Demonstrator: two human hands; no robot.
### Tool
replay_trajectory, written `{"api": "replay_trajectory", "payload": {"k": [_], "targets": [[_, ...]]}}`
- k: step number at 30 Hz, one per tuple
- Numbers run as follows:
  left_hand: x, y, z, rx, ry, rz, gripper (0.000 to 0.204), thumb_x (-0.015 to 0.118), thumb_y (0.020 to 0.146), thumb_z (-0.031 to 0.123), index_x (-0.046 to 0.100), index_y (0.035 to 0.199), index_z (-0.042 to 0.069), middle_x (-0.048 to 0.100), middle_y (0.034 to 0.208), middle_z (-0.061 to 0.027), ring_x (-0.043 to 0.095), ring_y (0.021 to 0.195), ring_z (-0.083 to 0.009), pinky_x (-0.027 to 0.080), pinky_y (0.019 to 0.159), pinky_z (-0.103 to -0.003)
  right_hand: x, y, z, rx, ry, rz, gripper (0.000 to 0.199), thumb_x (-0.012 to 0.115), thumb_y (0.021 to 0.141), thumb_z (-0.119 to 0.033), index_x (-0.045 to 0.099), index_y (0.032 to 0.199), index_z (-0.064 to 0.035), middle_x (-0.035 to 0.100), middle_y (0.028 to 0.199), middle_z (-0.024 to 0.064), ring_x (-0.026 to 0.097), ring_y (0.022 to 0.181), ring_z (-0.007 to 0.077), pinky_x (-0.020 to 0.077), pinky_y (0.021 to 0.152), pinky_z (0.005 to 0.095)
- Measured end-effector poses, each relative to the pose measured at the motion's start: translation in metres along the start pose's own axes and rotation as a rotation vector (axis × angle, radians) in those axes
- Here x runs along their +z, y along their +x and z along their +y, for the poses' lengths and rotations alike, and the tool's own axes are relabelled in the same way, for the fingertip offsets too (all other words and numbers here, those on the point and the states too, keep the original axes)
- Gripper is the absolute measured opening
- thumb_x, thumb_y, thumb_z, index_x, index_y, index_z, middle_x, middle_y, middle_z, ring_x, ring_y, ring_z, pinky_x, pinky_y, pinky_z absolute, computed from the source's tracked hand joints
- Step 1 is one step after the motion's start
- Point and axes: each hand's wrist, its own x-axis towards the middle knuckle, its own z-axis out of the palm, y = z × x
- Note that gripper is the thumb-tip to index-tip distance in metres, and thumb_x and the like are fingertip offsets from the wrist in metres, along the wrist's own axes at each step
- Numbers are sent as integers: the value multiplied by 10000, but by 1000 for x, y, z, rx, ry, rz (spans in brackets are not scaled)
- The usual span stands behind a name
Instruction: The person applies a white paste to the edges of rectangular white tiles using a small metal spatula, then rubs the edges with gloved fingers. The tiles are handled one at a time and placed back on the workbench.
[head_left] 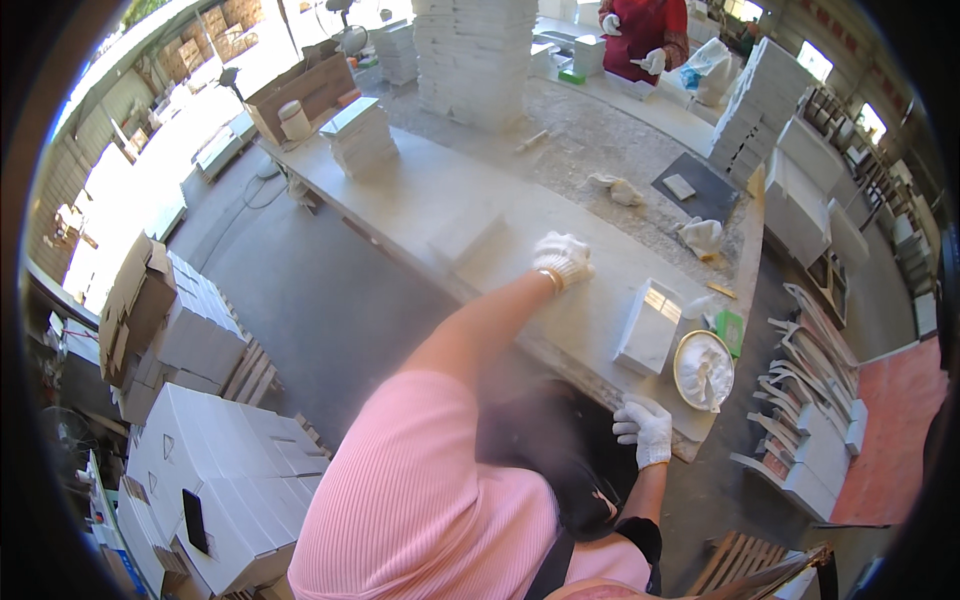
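Pink ribbed sleeve (400, 480) hogs the lower part of my feed, so from my remote seat I'm looking past it to the long worktable (400, 190), which looks pretty dusty; I'd go slow on that surface. Next down is a pale blurry patch (468, 238) mid-table, probably a slab but too hazy for me to swear to; if it is one, I'd use flat, even pressure around it, no digging in at the edges. Then comes the white block (648, 330) with the shiny top, on the table close to its near edge; I'd keep knuckles off that top and handle it by the sides. Just beside it sits the round bowl (703, 370) of white stuff, which seems like an easy one to clip with a wrist. The gloved right hand (645, 430) is at the table edge near the bowl, fingers loosely curled, and honestly I can't tell if it's pinching anything. The left hand (563, 262), also gloved, is out just right of the pale patch with fingers bunched; its palm is hidden, so no clue about a grip, but I'd keep that wrist steady. Smallest is the green box (729, 332) by the bowl, and I'd give it room.
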Motion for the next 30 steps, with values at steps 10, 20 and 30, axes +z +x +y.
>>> {"api": "replay_trajectory", "payload": {"k": [10,20,30], "targets": [[22,0,-7,130,68,120,711,611,944,598,526,1548,233,368,1689,-145,266,1567,-455,302,1212,-625,-1,-1,0,37,37,19,319,769,913,-193,733,1154,13,754,824,149,721,596,211,545,453,300],[65,-118,-33,393,71,314,892,698,909,584,416,1621,128,335,1684,-245,249,1568,-499,138,1252,-688,0,-6,-5,112,25,-11,344,716,956,-207,725,1229,3,771,907,126,728,652,179,562,525,287],[22,-156,-10,551,-555,208,558,733,936,244,635,1437,20,589,1516,-210,551,1422,-368,429,1180,-427,1,-16,-15,115,68,-23,345,731,961,-233,732,1248,-41,762,944,87,725,689,163,553,572,274]]}}
